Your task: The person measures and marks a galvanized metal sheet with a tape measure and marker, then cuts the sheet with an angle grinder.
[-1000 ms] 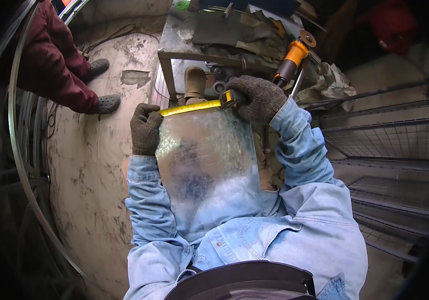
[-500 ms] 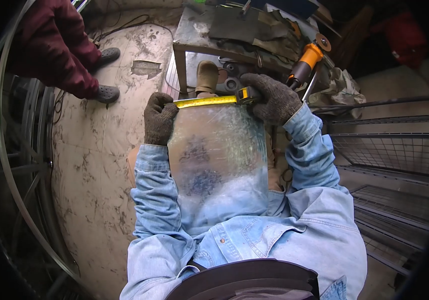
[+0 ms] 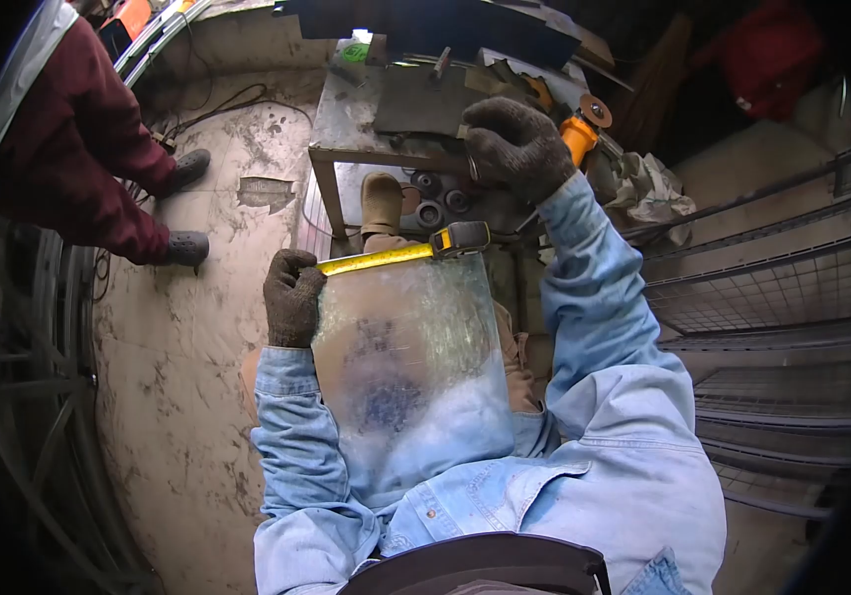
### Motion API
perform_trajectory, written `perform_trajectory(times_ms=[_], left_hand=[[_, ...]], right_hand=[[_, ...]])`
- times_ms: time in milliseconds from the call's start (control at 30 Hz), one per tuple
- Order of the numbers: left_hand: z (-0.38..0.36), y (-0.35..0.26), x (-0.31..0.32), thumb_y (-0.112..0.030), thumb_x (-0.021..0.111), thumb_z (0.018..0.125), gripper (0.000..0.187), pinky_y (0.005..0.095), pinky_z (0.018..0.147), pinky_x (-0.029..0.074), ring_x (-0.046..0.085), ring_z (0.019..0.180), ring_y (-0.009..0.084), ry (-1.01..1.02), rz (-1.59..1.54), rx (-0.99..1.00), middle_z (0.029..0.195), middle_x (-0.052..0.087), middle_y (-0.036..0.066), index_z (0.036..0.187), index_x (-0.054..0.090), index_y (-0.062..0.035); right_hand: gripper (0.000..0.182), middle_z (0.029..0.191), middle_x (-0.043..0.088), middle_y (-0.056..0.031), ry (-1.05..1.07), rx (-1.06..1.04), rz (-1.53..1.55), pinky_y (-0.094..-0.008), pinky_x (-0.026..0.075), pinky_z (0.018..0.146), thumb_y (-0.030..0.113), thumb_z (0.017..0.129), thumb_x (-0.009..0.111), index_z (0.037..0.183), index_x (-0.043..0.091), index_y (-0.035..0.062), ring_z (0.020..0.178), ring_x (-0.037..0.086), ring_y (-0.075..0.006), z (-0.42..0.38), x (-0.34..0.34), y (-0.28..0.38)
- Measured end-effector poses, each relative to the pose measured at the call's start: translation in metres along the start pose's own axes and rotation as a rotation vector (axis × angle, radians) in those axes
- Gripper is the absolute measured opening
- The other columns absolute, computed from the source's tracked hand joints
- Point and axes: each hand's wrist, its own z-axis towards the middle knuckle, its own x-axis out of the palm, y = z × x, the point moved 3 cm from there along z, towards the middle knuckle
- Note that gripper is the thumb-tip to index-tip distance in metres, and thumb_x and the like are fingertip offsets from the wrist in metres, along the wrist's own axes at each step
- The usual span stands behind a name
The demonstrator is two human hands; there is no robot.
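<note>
My left hand [image 3: 293,298], in a dark knit glove, is closed at the top left corner of a scratched clear sheet [image 3: 410,347], pinching the end of the yellow tape measure [image 3: 376,260]. The extended blade lies along the sheet's top edge, its black and yellow case resting near the top right corner. My right hand [image 3: 516,149], gloved too, is raised beyond the case and apart from it, over the edge of the metal table. Its fingers are curled together; something small and thin shows by the fingertips, too unclear to name.
The metal table [image 3: 331,134] ahead carries dark sheets and an orange grinder [image 3: 578,134] at its right. Wire racks [image 3: 762,288] stand at right. At left stands another person in maroon trousers [image 3: 98,139], near metal frames [image 3: 63,327].
My right hand has let go of the tape case and moved up towards the table. The case now rests at the sheet's edge. The sheet and left hand appear lower in view.
</note>
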Motion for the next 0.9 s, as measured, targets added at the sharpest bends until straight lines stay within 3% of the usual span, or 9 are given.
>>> perform_trajectory(times_ms=[33, 133, 200, 300, 567, 633, 767, 833, 900], left_hand=[[0.000, 0.000, 0.000, -0.001, 0.063, 0.082, 0.016, 0.0243, 0.074, 0.047, 0.054, 0.079, 0.0094, 0.004, -0.006, -0.003, 0.089, 0.061, 0.002, 0.097, 0.060, -0.0028], [0.000, 0.000, 0.001, -0.001, 0.063, 0.082, 0.017, 0.0243, 0.074, 0.047, 0.054, 0.079, 0.0090, -0.007, -0.005, -0.027, 0.089, 0.061, 0.002, 0.098, 0.059, -0.0027], [-0.001, -0.001, 0.003, -0.001, 0.063, 0.081, 0.017, 0.0240, 0.073, 0.046, 0.053, 0.078, 0.0083, -0.017, -0.035, -0.033, 0.089, 0.060, 0.001, 0.098, 0.059, -0.0028], [-0.002, -0.003, 0.006, 0.000, 0.062, 0.082, 0.016, 0.0231, 0.071, 0.045, 0.051, 0.076, 0.0073, -0.035, -0.094, -0.044, 0.087, 0.058, 0.000, 0.098, 0.058, -0.0032], [0.007, -0.002, 0.012, 0.000, 0.059, 0.083, 0.014, 0.0208, 0.054, 0.038, 0.043, 0.061, 0.0034, -0.024, -0.072, -0.057, 0.077, 0.052, -0.003, 0.096, 0.057, -0.0040], [0.006, -0.007, 0.014, -0.001, 0.058, 0.084, 0.013, 0.0209, 0.053, 0.037, 0.043, 0.061, 0.0033, -0.020, -0.054, -0.050, 0.077, 0.052, -0.003, 0.096, 0.057, -0.0042], [0.006, -0.006, 0.014, -0.002, 0.058, 0.084, 0.012, 0.0210, 0.055, 0.038, 0.044, 0.062, 0.0038, -0.019, -0.080, -0.060, 0.077, 0.053, -0.002, 0.096, 0.057, -0.0039], [0.007, -0.009, 0.013, -0.002, 0.058, 0.085, 0.012, 0.0212, 0.057, 0.040, 0.046, 0.065, 0.0044, -0.024, 0.017, -0.001, 0.078, 0.054, -0.001, 0.097, 0.058, -0.0034], [0.008, -0.009, 0.014, -0.003, 0.060, 0.084, 0.014, 0.0210, 0.059, 0.041, 0.048, 0.066, 0.0046, -0.016, -0.008, 0.018, 0.080, 0.057, -0.001, 0.098, 0.059, -0.0034]], right_hand=[[0.039, 0.102, 0.070, -0.0086, -0.076, -0.094, -0.183, -0.0351, 0.053, 0.091, 0.021, 0.084, 0.071, 0.120, 0.063, 0.0064, 0.100, 0.067, -0.0273, 0.023, 0.000, -0.003], [0.039, 0.117, 0.067, -0.0107, 0.026, 0.071, -0.411, -0.0382, 0.050, 0.098, 0.032, 0.088, 0.066, 0.123, 0.064, 0.0147, 0.109, 0.064, -0.0329, 0.082, 0.014, -0.031], [0.050, 0.134, 0.058, -0.0161, 0.086, 0.196, -0.817, -0.0444, 0.044, 0.105, 0.044, 0.090, 0.058, 0.133, 0.058, 0.0181, 0.122, 0.057, -0.0361, 0.104, 0.027, -0.036], [0.057, 0.146, 0.047, -0.0155, 0.110, 0.245, -0.957, -0.0436, 0.040, 0.111, 0.049, 0.093, 0.048, 0.145, 0.046, 0.0241, 0.129, 0.051, -0.0362, 0.119, 0.042, -0.032], [0.050, 0.135, 0.059, -0.0158, 0.302, 0.462, -0.989, -0.0440, 0.041, 0.110, 0.030, 0.089, 0.061, 0.137, 0.056, 0.0173, 0.128, 0.054, -0.0327, 0.158, 0.036, -0.067], [0.040, 0.130, 0.062, -0.0147, 0.042, 0.508, -0.855, -0.0437, 0.044, 0.107, 0.022, 0.085, 0.066, 0.123, 0.066, 0.0103, 0.125, 0.057, -0.0325, 0.146, 0.024, -0.062], [0.033, 0.124, 0.065, -0.0164, -0.104, 0.545, -0.874, -0.0436, 0.046, 0.105, 0.025, 0.084, 0.067, 0.111, 0.070, 0.0076, 0.120, 0.061, -0.0323, 0.127, 0.002, -0.063], [0.031, 0.119, 0.066, -0.0183, -0.114, 0.385, -0.537, -0.0404, 0.048, 0.101, 0.016, 0.086, 0.064, 0.117, 0.066, 0.0093, 0.112, 0.063, -0.0342, 0.124, -0.022, -0.075], [0.025, 0.111, 0.069, -0.0147, -0.078, 0.075, -0.576, -0.0354, 0.052, 0.093, 0.014, 0.092, 0.062, 0.116, 0.067, 0.0086, 0.101, 0.066, -0.0276, 0.126, -0.041, -0.106]])
